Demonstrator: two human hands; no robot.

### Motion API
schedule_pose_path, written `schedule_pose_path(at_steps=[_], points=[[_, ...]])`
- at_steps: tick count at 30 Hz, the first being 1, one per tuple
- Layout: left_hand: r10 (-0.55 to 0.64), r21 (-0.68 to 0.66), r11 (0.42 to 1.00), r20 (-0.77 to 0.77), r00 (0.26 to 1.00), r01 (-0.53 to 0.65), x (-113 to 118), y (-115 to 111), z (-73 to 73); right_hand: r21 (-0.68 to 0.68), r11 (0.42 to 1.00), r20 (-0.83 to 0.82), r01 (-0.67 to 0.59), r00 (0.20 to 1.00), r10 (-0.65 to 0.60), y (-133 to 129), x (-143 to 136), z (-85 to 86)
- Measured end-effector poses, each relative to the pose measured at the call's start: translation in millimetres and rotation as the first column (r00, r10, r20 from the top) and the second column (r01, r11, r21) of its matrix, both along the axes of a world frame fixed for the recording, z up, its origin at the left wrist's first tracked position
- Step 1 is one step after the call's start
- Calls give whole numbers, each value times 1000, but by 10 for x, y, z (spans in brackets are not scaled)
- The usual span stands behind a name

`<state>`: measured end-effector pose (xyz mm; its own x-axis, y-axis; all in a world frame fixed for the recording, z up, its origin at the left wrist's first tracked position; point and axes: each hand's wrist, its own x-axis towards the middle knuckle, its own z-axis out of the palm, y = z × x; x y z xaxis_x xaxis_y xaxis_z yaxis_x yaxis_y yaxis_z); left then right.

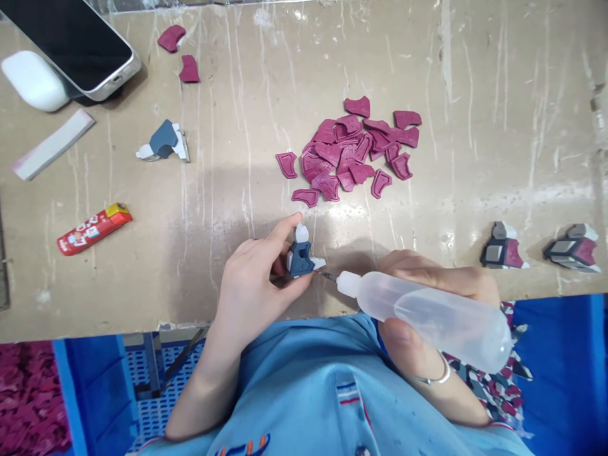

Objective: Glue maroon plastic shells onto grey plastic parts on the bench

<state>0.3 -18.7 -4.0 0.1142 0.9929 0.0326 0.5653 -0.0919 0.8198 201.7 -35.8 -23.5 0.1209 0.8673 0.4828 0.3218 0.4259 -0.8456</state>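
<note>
Between the thumb and fingers of my left hand (251, 278) is a small dark blue and white plastic part (301, 256), held just over the table near its front edge. My right hand (427, 285) is wrapped around a translucent squeeze bottle (432, 310) with a white cap and thin needle tip. The bottle lies tilted, and its needle points left, close to the lower right side of the part; whether it touches I cannot tell. Beyond my hands lies a loose pile of maroon plastic pieces (346, 152).
At left are a phone (76, 44), a white case (35, 81), a pale strip (54, 144), a red packet (95, 229) and another blue-white part (164, 140). Two assembled parts (504, 246) stand at right. Blue bins (560, 373) with pieces sit below the table edge.
</note>
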Motion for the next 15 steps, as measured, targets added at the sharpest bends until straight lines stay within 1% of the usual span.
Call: schedule_pose_path(at_steps=[1, 2, 3, 4, 5, 6, 7, 9, 10, 12, 15], points=[[-6, -7, 1000, -10, 1000, 6, -1, 3, 5, 76, 995, -22, 60, 998, -59, 6, -32, -24], [-12, -13, 1000, -24, 1000, 12, -3, 6, 11, 119, 988, -36, 95, 995, -91, 10, -47, -28], [-16, -19, 1000, -39, 999, 15, -5, 9, 18, 120, 989, -33, 81, 996, -78, 12, -41, -14], [-19, -25, 1000, -53, 998, 18, -7, 11, 24, 61, 998, -12, 9, 1000, -8, 14, -15, 17], [-22, -28, 999, -64, 998, 20, -10, 12, 29, -23, 994, 10, -105, 994, 105, 15, 26, 58], [-26, -28, 999, -72, 997, 24, -13, 12, 33, -112, 967, 25, -228, 972, 232, 17, 76, 102], [-29, -27, 999, -76, 997, 27, -16, 12, 34, -139, 952, 19, -273, 960, 278, 19, 126, 144], [-38, -25, 999, -78, 996, 36, -20, 8, 35, -133, 933, 24, -335, 940, 341, 24, 202, 203], [-40, -23, 999, -77, 996, 38, -22, 6, 34, -137, 929, 27, -345, 936, 351, 25, 223, 217], [-43, -17, 999, -70, 997, 42, -24, 3, 35, -185, 917, 24, -354, 931, 364, 22, 235, 227], [-53, -15, 999, -66, 996, 52, -27, 5, 40, -191, 935, 2, -300, 952, 306, 7, 218, 230]])
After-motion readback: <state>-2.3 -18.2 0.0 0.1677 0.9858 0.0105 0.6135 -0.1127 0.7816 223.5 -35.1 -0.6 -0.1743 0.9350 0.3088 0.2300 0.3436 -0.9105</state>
